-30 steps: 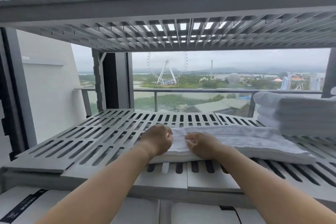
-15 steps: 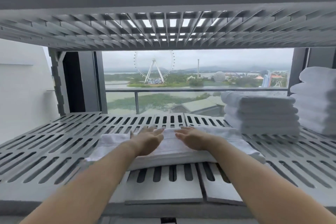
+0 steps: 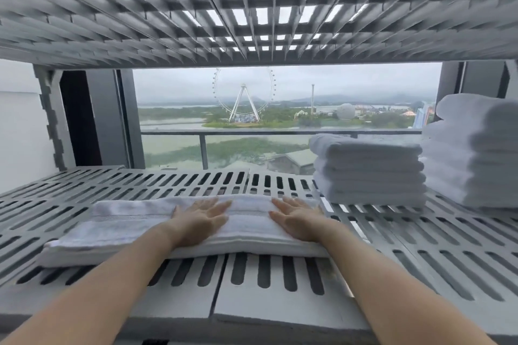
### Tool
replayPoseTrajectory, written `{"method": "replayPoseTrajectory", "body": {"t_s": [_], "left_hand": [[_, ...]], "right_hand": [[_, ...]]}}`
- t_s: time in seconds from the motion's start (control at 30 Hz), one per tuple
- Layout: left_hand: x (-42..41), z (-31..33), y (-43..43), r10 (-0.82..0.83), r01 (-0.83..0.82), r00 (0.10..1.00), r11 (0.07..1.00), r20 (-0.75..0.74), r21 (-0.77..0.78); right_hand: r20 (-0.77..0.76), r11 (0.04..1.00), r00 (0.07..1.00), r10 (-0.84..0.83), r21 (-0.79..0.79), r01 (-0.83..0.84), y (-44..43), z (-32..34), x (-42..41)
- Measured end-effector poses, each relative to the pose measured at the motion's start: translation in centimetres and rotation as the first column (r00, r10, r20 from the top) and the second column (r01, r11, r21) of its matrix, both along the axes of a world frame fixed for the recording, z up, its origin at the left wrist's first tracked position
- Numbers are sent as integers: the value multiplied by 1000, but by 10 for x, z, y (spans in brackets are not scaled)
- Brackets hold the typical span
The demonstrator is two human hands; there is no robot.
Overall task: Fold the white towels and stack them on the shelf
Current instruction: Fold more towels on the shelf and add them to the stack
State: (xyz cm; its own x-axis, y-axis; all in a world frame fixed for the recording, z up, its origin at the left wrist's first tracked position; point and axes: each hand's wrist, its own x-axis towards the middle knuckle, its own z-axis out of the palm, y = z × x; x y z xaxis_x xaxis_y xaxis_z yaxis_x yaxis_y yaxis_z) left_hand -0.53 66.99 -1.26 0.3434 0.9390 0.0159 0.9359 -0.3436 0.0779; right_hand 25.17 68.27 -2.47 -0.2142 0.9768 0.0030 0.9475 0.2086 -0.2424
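Both hands, bunched at the towel's near edge a second earlier, now lie flat and apart: left hand (image 3: 200,218) and right hand (image 3: 297,220) press with straight fingers, grasping nothing, presumably to smooth the folded white towel (image 3: 120,230) lying lengthwise near the front edge of the shelf (image 3: 280,283). Two finished piles, the nearer stack (image 3: 367,173) and the taller stack (image 3: 473,154), occupy the right rear corner; bare shelf behind and to the left leaves room to slide the towel.
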Motion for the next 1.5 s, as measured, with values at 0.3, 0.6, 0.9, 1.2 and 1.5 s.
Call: {"method": "replayPoseTrajectory", "body": {"t_s": [0.3,0.6,0.9,1.2,1.5], "left_hand": [[-16,0,-20,87,-96,983,994,164,43],[-86,0,-48,186,-186,974,983,127,-14],[-139,2,-61,82,-77,988,996,129,-42],[-196,18,-62,74,-50,975,992,211,-116],[-258,18,-63,99,-11,921,973,376,-230]], "right_hand": [[-30,1000,1000,-4,-24,3,3,-1,8],[-96,938,933,346,6,-347,-23,24,-100],[136,895,885,444,-14,-447,-44,27,-192],[143,903,896,421,30,-429,-48,25,-251],[184,920,936,299,203,-334,-60,8,-345]]}}
